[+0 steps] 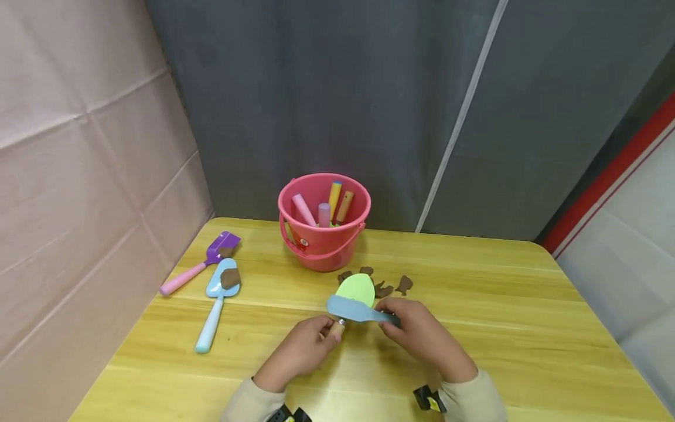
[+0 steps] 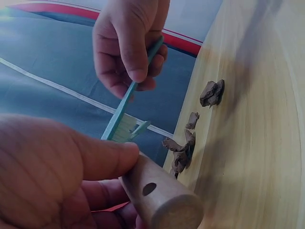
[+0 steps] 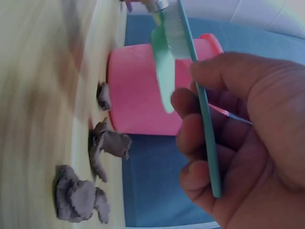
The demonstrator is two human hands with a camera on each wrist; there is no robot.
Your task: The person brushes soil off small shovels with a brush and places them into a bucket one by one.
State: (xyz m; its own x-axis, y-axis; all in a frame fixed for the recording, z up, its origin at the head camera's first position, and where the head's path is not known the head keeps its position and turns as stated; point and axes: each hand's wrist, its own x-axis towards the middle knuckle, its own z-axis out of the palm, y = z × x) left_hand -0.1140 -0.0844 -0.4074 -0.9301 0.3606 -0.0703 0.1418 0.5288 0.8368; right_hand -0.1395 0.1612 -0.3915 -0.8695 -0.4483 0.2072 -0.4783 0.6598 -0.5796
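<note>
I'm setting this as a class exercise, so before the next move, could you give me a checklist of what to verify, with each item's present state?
1. Left grip holds the green shovel by its wooden handle: ok.
2. Right grip holds the blue brush: ok.
3. Bristles face the green shovel: ok.
4. Bristles touch the green shovel: cannot tell.
5. Brown pieces gathered together: not ok, scattered near the pink bucket.
6. Pink bucket upright: ok.
</note>
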